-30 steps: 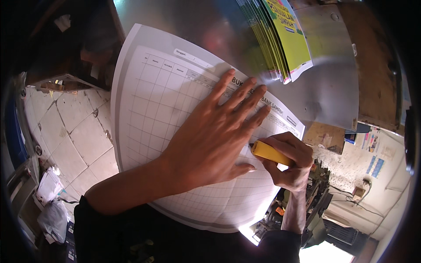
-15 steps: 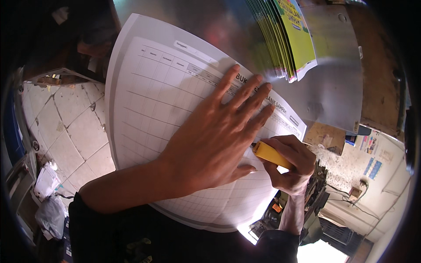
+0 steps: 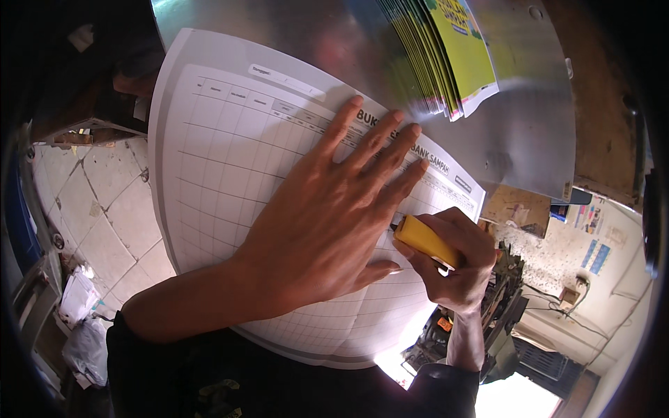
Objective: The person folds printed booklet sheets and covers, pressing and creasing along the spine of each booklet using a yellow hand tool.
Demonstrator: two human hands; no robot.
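Note:
A large sheet of white paper printed with a table grid (image 3: 209,160) lies slanted across the metal surface and reaches toward my body. My left hand (image 3: 327,195) rests flat on it, fingers spread and pointing to the upper right. Just right of my left thumb, my right hand (image 3: 463,258) grips a yellow block-shaped hand tool (image 3: 426,240). The tool's dark front end points at the paper beside my left hand; its exact kind is unclear, and I cannot tell whether it touches the sheet. A faint crease runs down the sheet's lower part.
Beyond the paper, a fanned stack of green-covered booklets (image 3: 463,56) lies on the shiny metal tabletop (image 3: 523,125). At left are a tiled floor (image 3: 97,202) and a plastic bag (image 3: 87,352). Dark machinery (image 3: 498,327) stands behind my right forearm, near a stained wall.
The view has shifted a little, so the paper and my left hand sit slightly further left. My right hand keeps its grip on the yellow tool, which is slightly turned.

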